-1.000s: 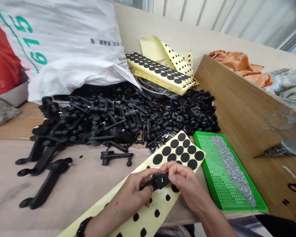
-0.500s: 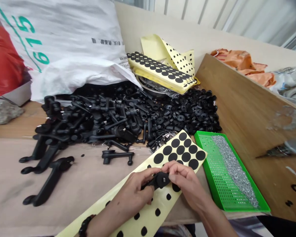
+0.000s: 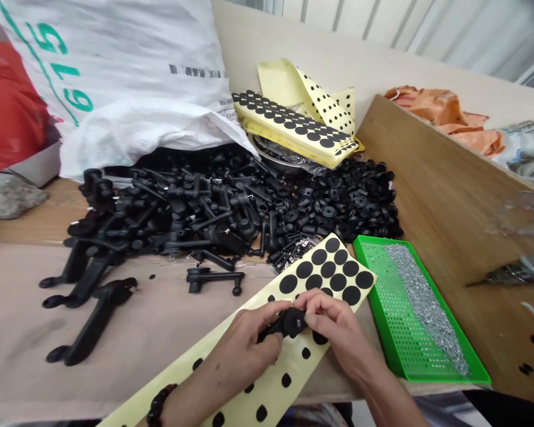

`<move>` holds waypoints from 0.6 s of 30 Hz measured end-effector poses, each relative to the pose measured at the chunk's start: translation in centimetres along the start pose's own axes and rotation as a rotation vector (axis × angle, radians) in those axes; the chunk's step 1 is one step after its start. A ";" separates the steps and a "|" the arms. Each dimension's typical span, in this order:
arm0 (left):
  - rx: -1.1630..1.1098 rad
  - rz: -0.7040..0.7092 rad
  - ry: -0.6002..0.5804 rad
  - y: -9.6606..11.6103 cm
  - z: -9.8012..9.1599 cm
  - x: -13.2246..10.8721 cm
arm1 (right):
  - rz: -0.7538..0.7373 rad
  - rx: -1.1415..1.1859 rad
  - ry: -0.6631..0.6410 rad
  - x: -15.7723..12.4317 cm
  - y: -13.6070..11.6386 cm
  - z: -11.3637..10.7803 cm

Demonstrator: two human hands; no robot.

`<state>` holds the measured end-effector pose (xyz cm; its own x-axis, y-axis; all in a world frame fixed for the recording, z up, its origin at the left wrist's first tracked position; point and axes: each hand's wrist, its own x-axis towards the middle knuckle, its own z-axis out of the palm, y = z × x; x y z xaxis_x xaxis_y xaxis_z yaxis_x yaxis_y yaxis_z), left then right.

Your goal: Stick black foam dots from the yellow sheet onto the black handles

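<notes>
Low in the middle, my left hand [image 3: 244,347] is closed around a black plastic crank handle [image 3: 292,322], its round end facing up with a small pale slot in it. My right hand [image 3: 333,329] has its fingertips pinched at the far right edge of that same round end; whether a thin piece lies between them is hidden. Under both hands lies a yellow backing sheet [image 3: 222,362] with large round black stickers [image 3: 328,269] at its far end and small black dots toward me.
A heap of black crank handles [image 3: 191,207] and round black caps [image 3: 338,201] spreads behind. To the right sits a green tray [image 3: 378,308] of small metal parts [image 3: 422,302], beside a slanted wooden board [image 3: 436,219]. A white sack [image 3: 137,65] stands back left; more sticker sheets [image 3: 289,121] lie behind.
The view has shifted slightly, so everything appears a little to the right. Both hands keep nearly the same grip on the crank handle, with only slight finger movement.
</notes>
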<state>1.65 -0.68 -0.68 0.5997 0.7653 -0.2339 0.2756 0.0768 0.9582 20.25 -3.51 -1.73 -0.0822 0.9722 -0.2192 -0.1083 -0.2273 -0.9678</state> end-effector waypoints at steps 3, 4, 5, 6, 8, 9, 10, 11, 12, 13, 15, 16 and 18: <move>0.025 -0.011 0.003 0.2 0.0 -0.1 | -0.012 -0.010 -0.002 0.1 0.0 0.0; 0.028 -0.013 0.007 0.2 0.0 -0.2 | -0.014 -0.011 -0.004 0.1 -0.1 0.0; 0.025 -0.013 0.012 0.2 0.0 -0.2 | -0.013 -0.013 -0.003 0.0 -0.1 0.1; 0.018 -0.012 0.016 0.2 0.0 -0.2 | -0.013 -0.013 -0.003 0.0 -0.1 0.1; 0.005 -0.012 0.029 0.2 0.1 -0.2 | -0.009 -0.017 -0.001 0.0 -0.3 0.2; -0.001 -0.012 0.036 0.1 0.1 -0.1 | -0.008 -0.021 0.002 0.0 -0.3 0.2; -0.001 -0.015 0.041 0.1 0.2 -0.1 | -0.010 -0.026 0.006 0.0 -0.4 0.3; 0.005 -0.015 0.052 0.0 0.3 -0.1 | -0.012 -0.034 0.009 0.0 -0.5 0.3; 0.014 -0.016 0.063 0.0 0.3 -0.1 | -0.013 -0.041 0.013 0.0 -0.7 0.4; 0.029 -0.016 0.078 0.0 0.4 -0.1 | -0.016 -0.049 0.017 0.0 -0.8 0.5; 0.066 -0.015 0.111 -0.1 0.5 -0.2 | -0.029 -0.083 0.030 0.0 -0.9 0.6; 0.086 -0.016 0.126 -0.1 0.5 -0.3 | -0.038 -0.115 0.037 0.0 -0.9 0.7; 0.128 -0.017 0.145 -0.2 0.6 -0.5 | -0.072 -0.203 0.050 0.0 -0.9 0.8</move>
<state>1.75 -1.42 -0.83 0.4821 0.8494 -0.2149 0.3837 0.0159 0.9233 19.56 -3.33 -0.74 -0.0317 0.9882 -0.1501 0.0902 -0.1467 -0.9851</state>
